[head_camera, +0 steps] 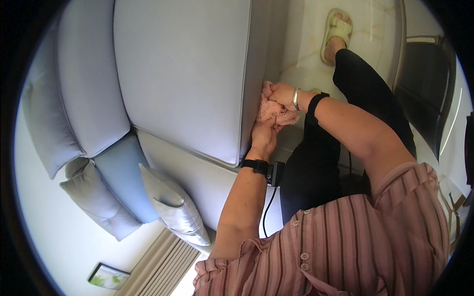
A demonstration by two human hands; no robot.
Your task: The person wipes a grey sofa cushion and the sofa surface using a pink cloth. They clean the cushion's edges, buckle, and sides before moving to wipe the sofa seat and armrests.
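Both hands grip a pink textured cloth (272, 108), bunched up beside the front side of a grey sofa (181, 70). My left hand (263, 137) holds its lower end, fingers partly hidden in the folds. Higher in the view, my right hand (283, 95) clasps the other end; a silver bangle (295, 99) circles that wrist. The cloth lies close against the sofa's side, though whether it touches is hard to tell. Black straps ring both forearms, and a small black device (276, 174) with a cable sits at the left wrist.
Grey cushions (174, 201) lean along the sofa. My foot in a light green slipper (337, 35) rests on the glossy tiled floor (311, 22). At the right stands a dark piece of furniture (424, 81). A framed picture (108, 276) hangs near the pleated curtain (163, 266).
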